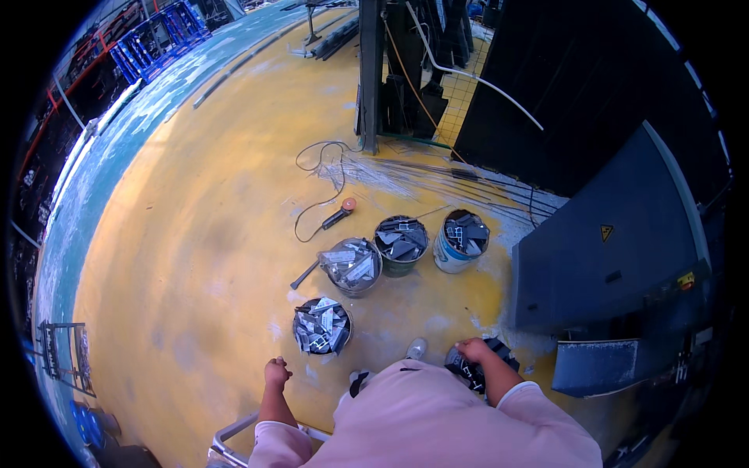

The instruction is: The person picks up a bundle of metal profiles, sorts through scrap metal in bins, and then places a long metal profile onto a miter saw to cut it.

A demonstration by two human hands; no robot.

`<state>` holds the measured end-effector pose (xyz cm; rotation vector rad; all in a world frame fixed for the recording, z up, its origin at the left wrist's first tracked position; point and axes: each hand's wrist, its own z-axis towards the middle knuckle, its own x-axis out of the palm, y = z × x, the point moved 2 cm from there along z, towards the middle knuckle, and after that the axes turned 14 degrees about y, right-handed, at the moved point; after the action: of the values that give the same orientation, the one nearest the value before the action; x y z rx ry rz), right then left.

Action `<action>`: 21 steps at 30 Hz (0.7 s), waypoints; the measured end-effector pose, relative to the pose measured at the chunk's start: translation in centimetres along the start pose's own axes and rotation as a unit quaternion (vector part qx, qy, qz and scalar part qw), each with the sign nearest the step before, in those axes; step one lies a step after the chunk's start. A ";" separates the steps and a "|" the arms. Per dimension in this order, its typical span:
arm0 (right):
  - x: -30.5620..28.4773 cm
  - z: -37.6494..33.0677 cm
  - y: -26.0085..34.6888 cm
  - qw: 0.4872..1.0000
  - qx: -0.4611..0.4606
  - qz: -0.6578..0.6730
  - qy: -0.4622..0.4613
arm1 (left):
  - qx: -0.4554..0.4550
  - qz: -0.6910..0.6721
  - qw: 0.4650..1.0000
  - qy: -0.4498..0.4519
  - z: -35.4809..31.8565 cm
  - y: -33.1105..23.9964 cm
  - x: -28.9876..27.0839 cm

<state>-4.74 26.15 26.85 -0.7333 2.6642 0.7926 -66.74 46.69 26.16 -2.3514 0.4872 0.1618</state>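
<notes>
Yellow floor (pixel 195 234) spreads all around. Ahead of the left hand (pixel 278 371), a bucket (pixel 351 324) is full of gray and silver scraps (pixel 321 321). Farther ahead stand a gray bucket (pixel 355 293), a green bucket (pixel 399 270) and a white-and-blue bucket (pixel 447 259), all full. Dark bits (pixel 504 353) lie by the right hand (pixel 471 350), partly hidden by its arm (pixel 499 377). The left hand curls in; I can't tell if either hand pinches anything.
</notes>
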 end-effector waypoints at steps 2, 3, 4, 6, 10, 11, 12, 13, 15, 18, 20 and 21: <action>-1.0 -1.1 -2.6 0.993 0.048 0.110 -0.009 | 0.022 0.134 0.990 0.035 1.9 -2.7 1.5; -1.3 -1.3 -3.9 0.984 0.050 0.164 -0.037 | 0.051 0.266 0.960 0.070 3.5 -3.0 2.5; -1.4 -1.0 -5.7 0.973 0.048 0.217 -0.063 | 0.079 0.393 0.911 0.098 5.7 -2.7 3.5; -1.0 -0.8 -12.1 0.973 0.019 0.195 -0.125 | 0.027 0.279 0.959 0.044 7.9 -3.8 9.5; 0.0 -1.8 -18.7 0.970 -0.029 -0.241 -0.023 | 0.091 0.390 0.913 0.081 1.5 -14.0 23.3; 1.0 -2.5 -19.4 0.926 -0.035 -0.372 0.062 | 0.125 0.399 0.901 0.117 1.5 -14.5 24.8; 1.1 -2.8 -21.5 0.938 -0.074 -0.338 0.010 | 0.142 0.404 0.893 0.137 1.1 -16.3 26.9; 2.1 -3.3 -23.6 0.944 -0.046 -0.326 0.028 | 0.158 0.407 0.886 0.157 0.6 -18.1 28.6; 1.6 -2.5 -23.8 0.947 -0.016 -0.313 0.064 | 0.171 0.413 0.883 0.146 0.9 -21.0 29.9; -0.3 -1.8 -22.7 0.947 -0.052 -0.318 0.009 | 0.114 0.447 0.874 0.154 5.7 -22.1 28.2; -1.4 -0.8 -22.1 0.967 -0.022 -0.252 0.012 | 0.027 0.457 0.874 0.163 8.3 -23.8 28.1; -2.1 0.6 -21.9 0.982 0.012 -0.188 0.034 | 0.100 0.553 0.815 0.141 10.9 -22.7 27.2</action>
<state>8.85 11.53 17.65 -1.2291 2.4713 0.6416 -32.64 61.19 25.72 -1.6048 1.8766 0.2691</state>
